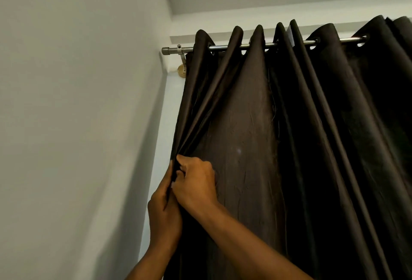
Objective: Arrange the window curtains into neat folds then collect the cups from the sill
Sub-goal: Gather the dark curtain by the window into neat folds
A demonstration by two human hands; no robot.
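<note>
A dark brown curtain [256, 123] hangs in folds from a metal rod [225, 46] by eyelets. Its left edge is gathered into narrow pleats that run down to my hands. My left hand [163, 212] grips the bunched left edge from the wall side. My right hand [196, 182] pinches the same folds just above and to the right, with its fingers curled into the cloth. No cups and no sill are in view; the curtain covers the window.
A pale wall [78, 112] stands close on the left. The rod's end cap and bracket [180, 51] sit by the wall corner. More dark curtain [379, 101] fills the right side up to the frame's edge.
</note>
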